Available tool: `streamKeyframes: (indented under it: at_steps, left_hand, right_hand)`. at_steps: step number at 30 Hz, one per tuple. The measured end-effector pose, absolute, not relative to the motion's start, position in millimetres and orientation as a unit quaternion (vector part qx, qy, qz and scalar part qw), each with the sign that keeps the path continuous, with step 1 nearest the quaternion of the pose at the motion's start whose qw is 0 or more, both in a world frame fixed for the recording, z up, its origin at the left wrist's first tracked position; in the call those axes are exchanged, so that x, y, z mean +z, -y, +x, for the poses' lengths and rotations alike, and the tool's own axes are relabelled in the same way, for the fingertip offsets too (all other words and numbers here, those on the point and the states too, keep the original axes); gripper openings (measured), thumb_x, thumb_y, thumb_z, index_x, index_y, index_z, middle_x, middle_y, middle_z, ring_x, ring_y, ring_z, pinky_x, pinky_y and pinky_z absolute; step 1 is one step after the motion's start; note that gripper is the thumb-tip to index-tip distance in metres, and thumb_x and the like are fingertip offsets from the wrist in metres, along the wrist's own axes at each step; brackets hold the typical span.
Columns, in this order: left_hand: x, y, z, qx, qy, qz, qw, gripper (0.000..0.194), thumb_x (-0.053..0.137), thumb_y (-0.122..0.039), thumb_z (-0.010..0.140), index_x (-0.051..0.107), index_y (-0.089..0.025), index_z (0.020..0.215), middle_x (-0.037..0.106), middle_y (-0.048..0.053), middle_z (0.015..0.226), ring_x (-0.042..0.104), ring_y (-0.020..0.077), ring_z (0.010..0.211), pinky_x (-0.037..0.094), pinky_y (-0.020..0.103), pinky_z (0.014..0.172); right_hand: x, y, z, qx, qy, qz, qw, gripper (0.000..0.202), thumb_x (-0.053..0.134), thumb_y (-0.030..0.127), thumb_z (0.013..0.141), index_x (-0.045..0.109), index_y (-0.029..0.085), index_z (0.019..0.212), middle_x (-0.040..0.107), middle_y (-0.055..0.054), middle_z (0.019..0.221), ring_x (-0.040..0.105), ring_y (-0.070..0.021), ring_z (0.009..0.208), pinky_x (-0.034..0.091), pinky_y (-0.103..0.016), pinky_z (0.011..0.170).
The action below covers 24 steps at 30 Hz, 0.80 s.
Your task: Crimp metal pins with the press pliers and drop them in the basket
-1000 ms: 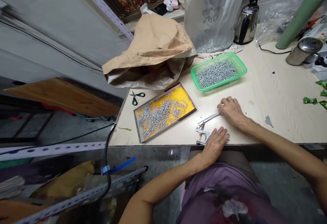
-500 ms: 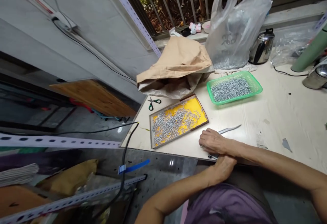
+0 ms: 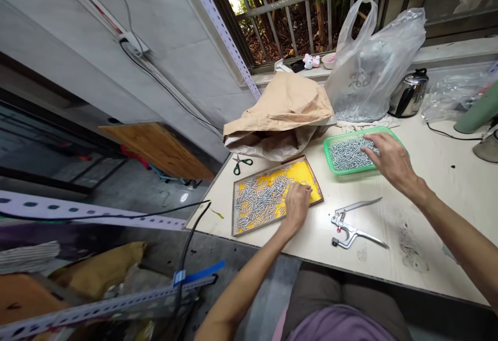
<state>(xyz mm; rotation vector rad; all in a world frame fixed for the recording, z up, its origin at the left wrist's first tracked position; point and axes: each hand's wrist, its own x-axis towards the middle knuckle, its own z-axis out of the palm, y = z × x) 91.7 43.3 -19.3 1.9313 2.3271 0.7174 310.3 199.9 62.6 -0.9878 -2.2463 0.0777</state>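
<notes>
Over the right part of a shallow tray with a yellow bottom is my left hand. Its fingers are bent together among small silver metal pieces; what they grip is too small to make out. My right hand hovers at the right side of a green basket, thumb and fingers apart, above more silver pieces. Hand pliers with spread handles lie on the table between my forearms, untouched.
Green-handled scissors lie behind the tray. A brown paper bag stands at the back, beside a clear plastic bag and a metal kettle. A black cable hangs off the table's left corner.
My hands have parted: the left moved to the tray, the right up to the green basket. The pliers, mostly hidden under my hands before, now lie free on the table. The view has shifted.
</notes>
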Motion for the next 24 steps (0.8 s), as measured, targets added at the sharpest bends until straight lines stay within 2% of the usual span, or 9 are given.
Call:
streamKeyframes:
  at_steps: [4,8,12,18,24]
  left_hand:
    - [-22.5,-52.8,61.8,0.167,-0.750,0.639,0.027,0.011,0.056,-0.021,0.088,0.066,-0.015,0.086,0.058,0.007,0.089,0.051,0.0210,0.091,0.044,0.034,0.079]
    - [-24.2,-61.1,66.8,0.099,-0.722,0.684,0.040,0.013,0.056,-0.022,0.088,0.065,-0.015,0.080,0.056,0.007,0.087,0.050,0.0214,0.090,0.043,0.034,0.077]
    - [-23.2,-71.9,70.2,0.034,-0.721,0.691,0.037,0.015,0.052,-0.015,0.087,0.064,-0.014,0.078,0.058,0.009,0.083,0.050,0.0217,0.088,0.044,0.034,0.075]
    - [-22.7,-73.6,68.2,-0.034,-0.682,0.730,0.026,0.020,0.044,-0.009,0.087,0.063,-0.014,0.081,0.060,0.011,0.085,0.051,0.0230,0.087,0.044,0.035,0.075]
    - [-10.1,-72.7,68.3,-0.030,-0.671,0.740,0.037,0.022,0.044,-0.005,0.085,0.061,-0.014,0.074,0.062,0.013,0.084,0.053,0.0242,0.086,0.044,0.035,0.075]
  right_hand:
    - [40.9,-149.2,325.1,0.131,0.906,-0.325,0.238,0.029,0.041,0.033,0.095,0.065,0.017,0.102,0.066,-0.009,0.088,0.063,-0.0205,0.077,0.051,-0.033,0.066]
    - [11.0,-97.7,345.6,0.176,0.921,-0.312,0.151,0.023,0.046,0.032,0.093,0.065,0.019,0.094,0.065,-0.007,0.084,0.064,-0.0194,0.074,0.051,-0.030,0.061]
    - [-10.1,-70.5,366.8,0.176,0.909,-0.354,0.134,0.018,0.047,0.029,0.092,0.062,0.020,0.089,0.062,-0.006,0.081,0.061,-0.0179,0.068,0.048,-0.028,0.056]
    - [-21.4,-49.8,376.4,0.186,0.904,-0.371,0.103,0.017,0.045,0.018,0.091,0.060,0.020,0.081,0.060,-0.005,0.078,0.058,-0.0166,0.067,0.046,-0.028,0.058]
    - [-24.0,-43.1,372.6,0.148,0.910,-0.382,0.070,0.020,0.045,0.010,0.089,0.056,0.019,0.075,0.058,-0.004,0.077,0.055,-0.0160,0.067,0.039,-0.027,0.056]
